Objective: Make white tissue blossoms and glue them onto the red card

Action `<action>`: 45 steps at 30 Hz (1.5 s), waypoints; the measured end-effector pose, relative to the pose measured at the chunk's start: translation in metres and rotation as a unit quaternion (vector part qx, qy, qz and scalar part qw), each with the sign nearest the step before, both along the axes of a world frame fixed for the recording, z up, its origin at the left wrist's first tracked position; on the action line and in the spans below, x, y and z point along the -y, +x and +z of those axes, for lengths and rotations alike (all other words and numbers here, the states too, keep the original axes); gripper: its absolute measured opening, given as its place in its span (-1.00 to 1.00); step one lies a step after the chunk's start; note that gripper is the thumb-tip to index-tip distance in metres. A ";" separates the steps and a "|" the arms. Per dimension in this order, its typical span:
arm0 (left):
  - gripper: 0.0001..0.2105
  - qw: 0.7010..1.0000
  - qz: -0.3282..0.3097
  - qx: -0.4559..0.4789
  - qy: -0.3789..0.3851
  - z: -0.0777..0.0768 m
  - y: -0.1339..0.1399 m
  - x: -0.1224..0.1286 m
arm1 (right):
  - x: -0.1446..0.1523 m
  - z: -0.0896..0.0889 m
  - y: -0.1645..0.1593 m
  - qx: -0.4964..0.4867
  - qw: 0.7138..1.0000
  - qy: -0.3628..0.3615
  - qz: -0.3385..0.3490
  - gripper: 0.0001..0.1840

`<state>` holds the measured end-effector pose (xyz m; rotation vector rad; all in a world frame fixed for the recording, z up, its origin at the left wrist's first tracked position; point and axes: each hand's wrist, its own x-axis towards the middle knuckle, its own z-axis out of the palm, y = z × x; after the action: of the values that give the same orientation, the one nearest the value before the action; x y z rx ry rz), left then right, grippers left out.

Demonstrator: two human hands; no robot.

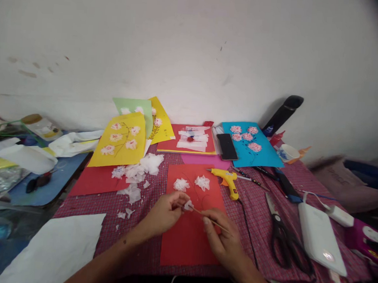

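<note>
My left hand (pixel 166 213) pinches a small piece of white tissue paper (pixel 189 205) between thumb and fingers. A thin wooden stick (pixel 216 223) is gripped in my right hand (pixel 224 239), its tip touching the tissue piece. Both hands are over a red sheet of paper (pixel 184 249) that bears drawn stems. Two white tissue flowers (pixel 181 184) sit on its upper half. Left of the sheet lies a loose pile of white tissue pieces (pixel 135 171), with scraps scattered below it. A yellow glue gun (pixel 226 178) rests across the sheet's upper right edge.
Black-handled scissors (pixel 282 243) and a white power bank (pixel 321 237) lie at right. Farther back are a phone (pixel 226 146), a blue flower picture (pixel 266 151), a paper cup (pixel 288 153) and a black bottle (pixel 283 115). Yellow flower pictures (pixel 120 147) stand at left against the wall.
</note>
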<state>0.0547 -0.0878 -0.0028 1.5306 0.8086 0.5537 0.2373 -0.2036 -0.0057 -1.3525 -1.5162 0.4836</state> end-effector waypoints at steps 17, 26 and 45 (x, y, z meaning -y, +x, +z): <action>-0.88 0.900 -0.082 -0.246 0.349 -0.005 0.033 -0.019 | -0.032 0.005 0.024 0.043 0.995 -0.068 -0.057 -0.79; -0.86 0.861 -0.090 -0.298 0.402 -0.013 0.056 -0.041 | -0.063 0.004 0.032 0.110 0.990 -0.074 -0.054 -0.74; -0.84 0.853 -0.079 -0.311 0.412 -0.017 0.049 -0.035 | -0.075 -0.004 0.036 0.231 0.967 -0.089 -0.057 -0.74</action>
<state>0.1041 -0.0524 -0.0196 2.6347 0.9676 0.2699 0.2736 -0.1283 -0.0096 -1.7726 -1.7847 0.2419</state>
